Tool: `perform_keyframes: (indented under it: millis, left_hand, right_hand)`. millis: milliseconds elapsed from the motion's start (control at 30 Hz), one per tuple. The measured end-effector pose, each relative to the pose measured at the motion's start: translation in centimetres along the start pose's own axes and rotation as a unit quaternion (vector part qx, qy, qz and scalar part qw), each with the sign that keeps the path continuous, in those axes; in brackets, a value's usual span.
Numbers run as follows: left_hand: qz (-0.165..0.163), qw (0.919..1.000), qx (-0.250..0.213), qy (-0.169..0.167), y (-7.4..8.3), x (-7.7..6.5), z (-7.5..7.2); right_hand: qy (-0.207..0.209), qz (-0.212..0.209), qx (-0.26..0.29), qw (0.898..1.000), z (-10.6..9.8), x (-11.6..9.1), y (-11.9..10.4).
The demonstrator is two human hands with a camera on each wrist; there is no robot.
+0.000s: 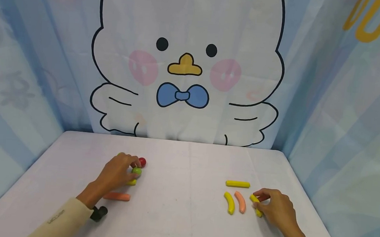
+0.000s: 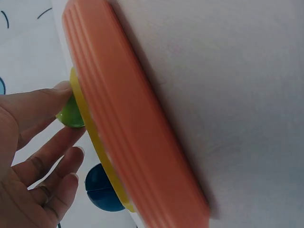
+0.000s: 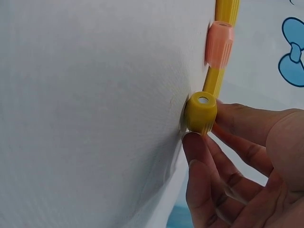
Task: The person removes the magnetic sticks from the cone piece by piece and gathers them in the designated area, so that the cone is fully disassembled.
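Note:
My left hand (image 1: 117,171) pinches a small glossy green ball (image 1: 136,171) between thumb and fingers, at the left of the table. A red ball (image 1: 142,162) lies just beyond it. Nearer me are a yellow stick (image 1: 132,182), partly hidden by the hand, and an orange ridged stick (image 1: 118,196). In the left wrist view a dark blue ball (image 2: 103,189) shows behind the yellow stick (image 2: 97,142). On the right side, my right hand (image 1: 278,209) grips a short yellow stick (image 3: 200,113) by its sides, touching or close to the tabletop.
Left of my right hand lie a curved orange piece (image 1: 240,202), a curved yellow piece (image 1: 228,203) and a straight yellow stick (image 1: 237,184). The white table (image 1: 175,221) ends at a curtain (image 1: 183,121) with a cartoon bird. More curtain hangs on both sides.

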State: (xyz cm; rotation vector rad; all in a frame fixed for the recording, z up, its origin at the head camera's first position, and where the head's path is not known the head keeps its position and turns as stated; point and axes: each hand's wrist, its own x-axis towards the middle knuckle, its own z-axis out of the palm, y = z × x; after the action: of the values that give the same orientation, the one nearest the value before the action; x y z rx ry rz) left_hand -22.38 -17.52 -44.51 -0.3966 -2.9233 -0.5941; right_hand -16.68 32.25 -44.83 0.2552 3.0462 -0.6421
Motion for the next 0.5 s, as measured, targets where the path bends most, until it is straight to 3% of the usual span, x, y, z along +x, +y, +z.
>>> perform_keyframes:
  millis: [333, 500]
  left_hand:
    - [0.014, 0.9993, 0.032, 0.015, -0.5, -0.1, 0.2]
    - [0.062, 0.9942, 0.06, 0.064, 0.5, -0.7, 0.5]
  right_hand:
    - [0.003, 0.0, 0.005, 1.0, -0.1, -0.1, -0.1]
    - [0.018, 0.002, 0.011, 1.0, -0.6, -0.4, -0.2]
